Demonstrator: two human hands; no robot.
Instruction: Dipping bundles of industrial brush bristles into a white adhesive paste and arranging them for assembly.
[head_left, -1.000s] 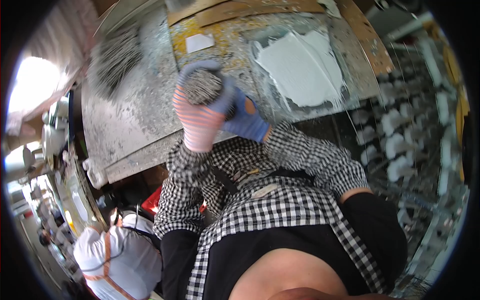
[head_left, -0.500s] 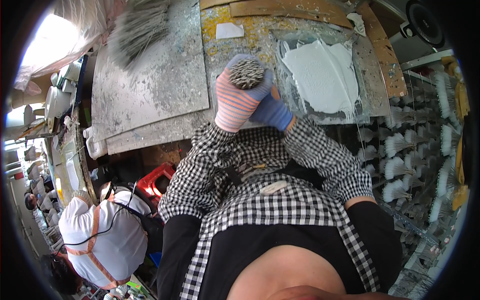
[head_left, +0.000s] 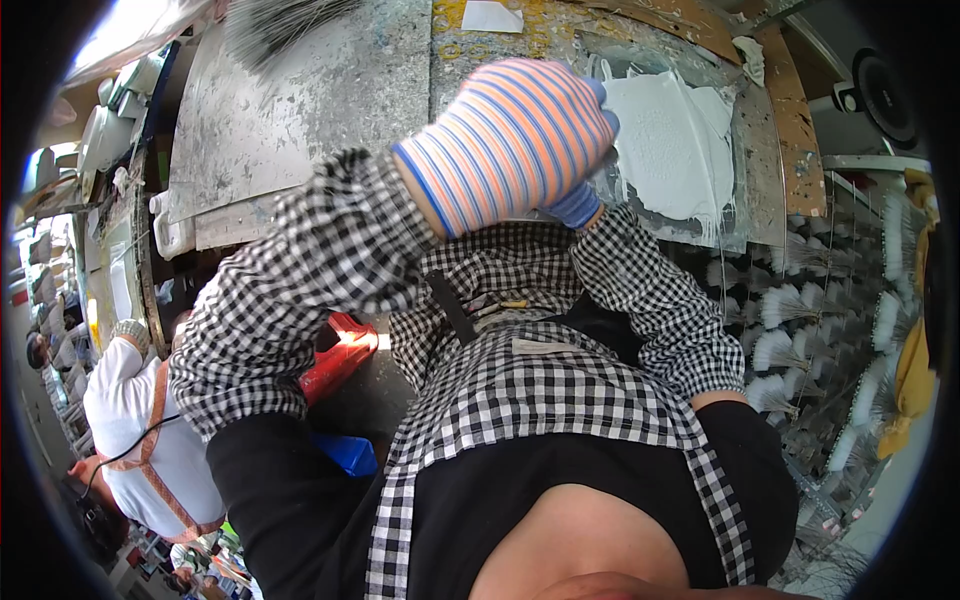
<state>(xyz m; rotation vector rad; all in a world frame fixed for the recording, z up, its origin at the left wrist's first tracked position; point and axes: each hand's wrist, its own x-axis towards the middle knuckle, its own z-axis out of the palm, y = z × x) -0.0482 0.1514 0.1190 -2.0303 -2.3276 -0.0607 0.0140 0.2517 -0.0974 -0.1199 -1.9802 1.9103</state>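
My left hand [head_left: 515,140], in an orange and blue striped knit glove, is closed in a fist with its back turned up, over the near edge of the worktable. Below its fingers, my right hand [head_left: 575,205] shows only a strip of blue glove; its fingers are hidden. The round bundle of thin grey strands that both hands gripped half a second ago is covered by the left hand. White paste [head_left: 670,145] lies spread on a glass plate [head_left: 735,215] just right of the hands.
Loose grey strands [head_left: 275,35] lie at the table's far left, on a stained grey board [head_left: 300,105]. A white card [head_left: 492,16] is at the back. Racks of white-tipped strand bunches [head_left: 790,305] stand at right. A co-worker [head_left: 145,430] and a red stool [head_left: 340,360] are at left.
My left hand has turned over and risen closer to me, with the elbow swung out left, and now hides the bundle. The right hand stays low beneath it. The view has shifted slightly.
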